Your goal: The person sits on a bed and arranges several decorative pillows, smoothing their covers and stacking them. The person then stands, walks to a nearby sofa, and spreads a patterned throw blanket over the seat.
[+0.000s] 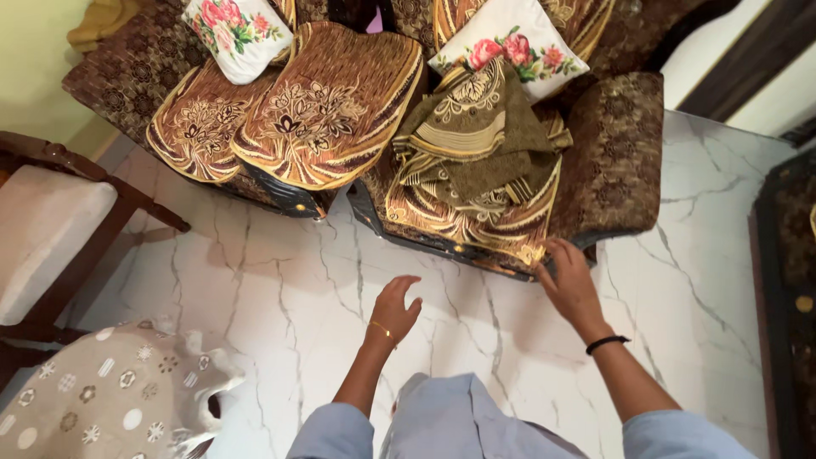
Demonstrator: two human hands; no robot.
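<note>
A brown patterned sofa (616,161) carries gold and brown seat covers (327,110). On the right-hand seat lies a crumpled olive and gold cloth (476,140). My right hand (568,285) touches the front edge of that seat's cover, fingers spread, a black band on the wrist. My left hand (394,308) hovers over the marble floor in front of the sofa, fingers apart and holding nothing, a thin gold bangle on the wrist.
Two white floral cushions (236,30) (514,47) lean on the sofa back. A wooden chair with a white seat (42,229) stands at the left. A beige patterned cloth (102,399) covers something at the lower left. Dark furniture (786,280) borders the right edge.
</note>
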